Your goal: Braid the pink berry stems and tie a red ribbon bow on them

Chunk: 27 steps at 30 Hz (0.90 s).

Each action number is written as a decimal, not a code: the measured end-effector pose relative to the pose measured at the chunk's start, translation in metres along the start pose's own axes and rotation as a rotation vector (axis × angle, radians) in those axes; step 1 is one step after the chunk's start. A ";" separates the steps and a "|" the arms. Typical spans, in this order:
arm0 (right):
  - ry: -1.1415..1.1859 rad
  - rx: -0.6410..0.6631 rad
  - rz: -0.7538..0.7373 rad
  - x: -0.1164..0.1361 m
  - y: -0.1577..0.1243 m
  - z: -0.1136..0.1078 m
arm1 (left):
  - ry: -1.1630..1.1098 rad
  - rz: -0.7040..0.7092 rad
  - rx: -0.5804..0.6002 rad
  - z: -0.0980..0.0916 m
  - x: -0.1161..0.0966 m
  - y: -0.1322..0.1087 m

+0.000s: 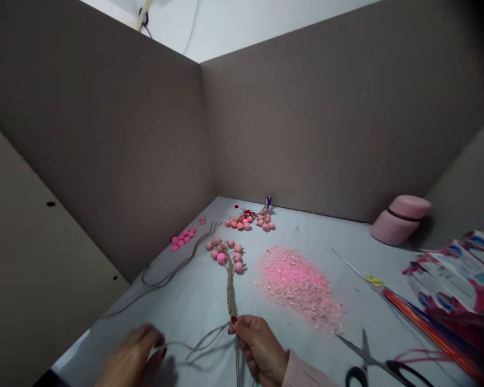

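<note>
A braided jute cord (pixel 229 290) runs down the table from a cluster of pink beads (pixel 221 258). My right hand (pixel 262 341) pinches the braid's lower end between thumb and finger. Loose strands (pixel 210 338) fan out from there to the left and downward. At lower left, my left hand (pixel 135 357) is blurred by motion. One thin strand reaches its fingertips, which are drawn close together around it.
Pink crumbs (pixel 294 279) are heaped right of the braid. Scissors (pixel 365 355) lie open at lower right, near orange sticks (pixel 423 322), printed packets (pixel 452 274) and a pink container (pixel 401 219). Loose cords (pixel 173 271), pink discs (pixel 182 239) and beaded bunches (pixel 242 221) sit farther back, below grey partitions (pixel 326 118).
</note>
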State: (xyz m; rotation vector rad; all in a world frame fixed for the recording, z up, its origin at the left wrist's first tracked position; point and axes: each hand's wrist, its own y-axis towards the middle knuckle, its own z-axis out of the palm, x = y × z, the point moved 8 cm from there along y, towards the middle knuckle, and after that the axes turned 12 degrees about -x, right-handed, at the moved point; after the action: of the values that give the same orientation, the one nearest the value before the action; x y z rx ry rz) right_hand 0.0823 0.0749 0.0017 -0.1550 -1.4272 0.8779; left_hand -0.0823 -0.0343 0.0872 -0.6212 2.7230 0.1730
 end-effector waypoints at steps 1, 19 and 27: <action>-0.006 0.002 -0.007 0.001 0.000 0.001 | -0.053 0.016 -0.087 -0.004 -0.012 0.006; -0.140 0.065 -0.304 0.012 -0.003 0.005 | -0.904 -0.143 0.083 0.092 -0.076 0.024; -0.727 -0.100 -0.698 0.040 -0.028 -0.016 | -0.604 -0.078 -0.015 0.075 -0.083 0.020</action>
State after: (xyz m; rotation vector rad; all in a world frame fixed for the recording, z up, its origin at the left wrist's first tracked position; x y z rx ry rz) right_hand 0.1049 0.0864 0.0471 0.6197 -2.0083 0.2700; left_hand 0.0016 0.0312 0.0476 -0.5651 2.1152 0.3064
